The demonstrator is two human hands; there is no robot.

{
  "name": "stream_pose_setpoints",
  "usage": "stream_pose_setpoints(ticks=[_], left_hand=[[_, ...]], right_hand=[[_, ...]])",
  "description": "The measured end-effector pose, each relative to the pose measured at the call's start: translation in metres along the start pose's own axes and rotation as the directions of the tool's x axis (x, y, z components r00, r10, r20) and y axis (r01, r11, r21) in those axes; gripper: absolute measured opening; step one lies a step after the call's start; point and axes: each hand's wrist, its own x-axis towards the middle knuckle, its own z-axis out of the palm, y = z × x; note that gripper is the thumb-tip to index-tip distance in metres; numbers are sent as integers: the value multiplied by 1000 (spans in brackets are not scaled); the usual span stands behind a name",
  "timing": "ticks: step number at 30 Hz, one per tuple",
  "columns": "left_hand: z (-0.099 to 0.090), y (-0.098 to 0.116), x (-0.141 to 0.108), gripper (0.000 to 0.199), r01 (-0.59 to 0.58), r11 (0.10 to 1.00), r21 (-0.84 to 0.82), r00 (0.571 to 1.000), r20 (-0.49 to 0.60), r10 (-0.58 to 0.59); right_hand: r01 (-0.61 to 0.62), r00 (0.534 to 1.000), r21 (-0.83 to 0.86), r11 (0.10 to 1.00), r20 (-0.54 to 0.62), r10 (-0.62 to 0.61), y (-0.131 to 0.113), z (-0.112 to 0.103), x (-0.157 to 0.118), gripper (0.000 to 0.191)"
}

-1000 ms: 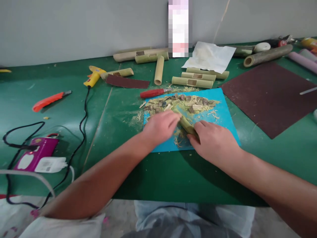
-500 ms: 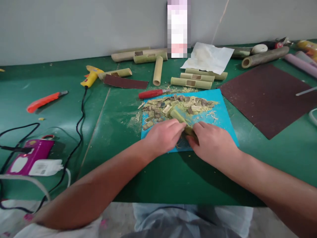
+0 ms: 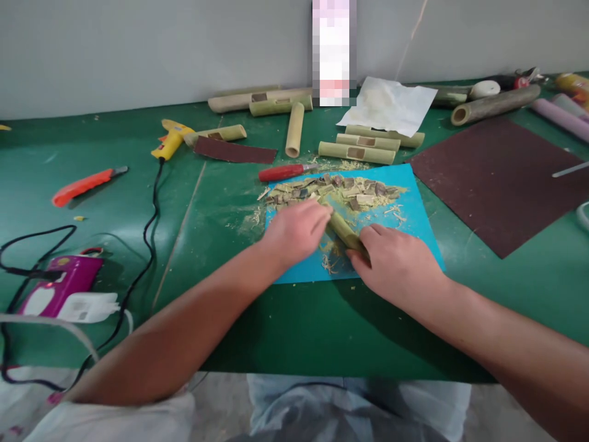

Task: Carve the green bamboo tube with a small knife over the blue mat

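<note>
A green bamboo tube [image 3: 343, 229] lies slanted over a blue sheet [image 3: 418, 227]. My right hand [image 3: 400, 261] is closed round its near end and holds it. Curled over the far end is my left hand [image 3: 297, 230], its fingers pressed together against the tube; whatever may be pinched under them is hidden. Bamboo chips [image 3: 356, 199] and pale shavings are strewn on the sheet beyond my hands. Just past the sheet's far edge lies a red-handled tool [image 3: 285, 172] with a metal tip.
Several cut bamboo tubes [image 3: 356, 153] lie toward the wall. Brown sandpaper [image 3: 497, 184] covers the right side, with a narrow strip [image 3: 234, 151] at centre-left. Leftward are a yellow glue gun [image 3: 172, 140], an orange utility knife [image 3: 87, 186], and a purple power strip [image 3: 69, 282] with cables.
My left hand has slid away from me along the bamboo tube, from its middle to the far end, baring more of the tube. My right hand stays almost in place.
</note>
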Motion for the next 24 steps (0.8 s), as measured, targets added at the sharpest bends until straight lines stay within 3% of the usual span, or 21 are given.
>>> stream_pose_setpoints(ticks=[3,7,12,16,20,24], left_hand=[[-1,-2,0,29,-58,998,-31,996,70,60],[-3,-4,2,25,60,998,-1,997,-46,-60],[-1,3,-1,31,-60,998,-11,994,88,60],[-1,2,-1,28,28,1000,2,999,-27,-28],[-2,4,0,31,-71,996,-46,992,103,76],[-3,-2,2,26,38,999,-35,999,-19,-39]], right_hand=[[-4,1000,-5,1000,16,4,0,0,0,20],[-2,1000,-5,1000,11,2,-1,-1,1,21],[2,1000,-6,1000,26,-1,-1,-1,0,20],[-9,1000,-6,1000,13,9,0,-1,1,21],[-2,999,-12,1000,40,2,0,-1,1,21],[-14,999,-10,1000,35,14,-1,-2,1,22]])
